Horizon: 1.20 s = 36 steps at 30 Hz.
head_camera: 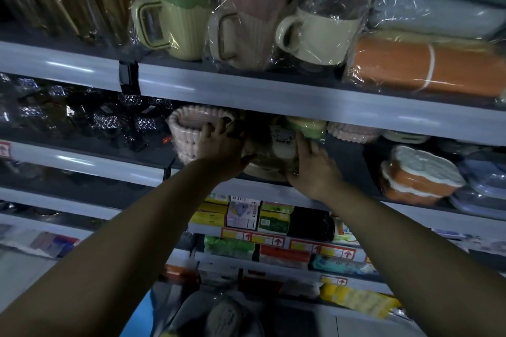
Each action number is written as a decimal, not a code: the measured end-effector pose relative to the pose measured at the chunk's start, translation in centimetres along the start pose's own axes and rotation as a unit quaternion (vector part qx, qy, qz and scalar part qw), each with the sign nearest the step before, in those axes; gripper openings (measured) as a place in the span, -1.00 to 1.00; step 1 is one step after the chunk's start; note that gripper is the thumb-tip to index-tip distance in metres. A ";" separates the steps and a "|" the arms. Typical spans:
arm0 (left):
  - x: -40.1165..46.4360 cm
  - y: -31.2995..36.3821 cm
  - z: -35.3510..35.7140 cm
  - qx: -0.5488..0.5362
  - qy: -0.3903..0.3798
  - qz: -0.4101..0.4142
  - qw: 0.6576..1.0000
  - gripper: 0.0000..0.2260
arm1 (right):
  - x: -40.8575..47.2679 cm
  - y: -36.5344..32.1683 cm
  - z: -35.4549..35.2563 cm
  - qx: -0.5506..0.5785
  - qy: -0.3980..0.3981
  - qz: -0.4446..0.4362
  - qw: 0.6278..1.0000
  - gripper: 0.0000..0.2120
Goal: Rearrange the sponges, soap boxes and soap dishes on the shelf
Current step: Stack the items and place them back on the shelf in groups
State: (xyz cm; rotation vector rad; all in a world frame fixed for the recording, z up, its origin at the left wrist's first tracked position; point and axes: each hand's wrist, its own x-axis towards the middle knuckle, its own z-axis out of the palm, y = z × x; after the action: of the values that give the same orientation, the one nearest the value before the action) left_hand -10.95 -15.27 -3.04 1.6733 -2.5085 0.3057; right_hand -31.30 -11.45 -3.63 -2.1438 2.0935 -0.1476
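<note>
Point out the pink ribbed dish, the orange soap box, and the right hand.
Pink ribbed dish [183,128]: head view, on its ribbed outer wall.
Orange soap box [416,172]: head view, on its white scalloped lid.
Right hand [315,169]: head view, back of hand.

I note pale grey shelf edges [273,96] throughout. The upper shelf carries a ribbed jug [175,24] in green and yellow-green, a dusty pink ribbed jug [246,33], a cream mug [315,38] and an orange roll [421,63] with a white band. Below, I record pink scalloped soap dishes [189,128], a green sponge [309,124], an orange soap box [419,175] with white lid, and red-and-yellow price labels [273,239].
</note>
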 end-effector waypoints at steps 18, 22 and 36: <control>-21.4 -1.3 10.5 -0.154 -0.077 -0.263 0.949 -0.58 | -3.6 -10.4 13.4 -0.145 -0.112 -0.425 0.887 -0.55; -27.3 2.2 17.7 -0.178 -0.202 -0.354 0.896 -0.58 | -4.2 -10.3 21.9 -0.197 -0.267 -0.437 0.836 -0.54; -32.5 14.2 39.9 -0.301 -0.401 -0.533 0.682 -0.16 | -2.8 -1.9 47.3 -0.271 -0.455 -0.432 0.730 -0.22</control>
State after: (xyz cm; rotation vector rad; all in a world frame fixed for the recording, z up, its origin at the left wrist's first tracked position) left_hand -10.77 10.19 -49.99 2.7715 -1.0632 -1.4212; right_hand -21.54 -7.12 -49.86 -2.4735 0.5189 1.2803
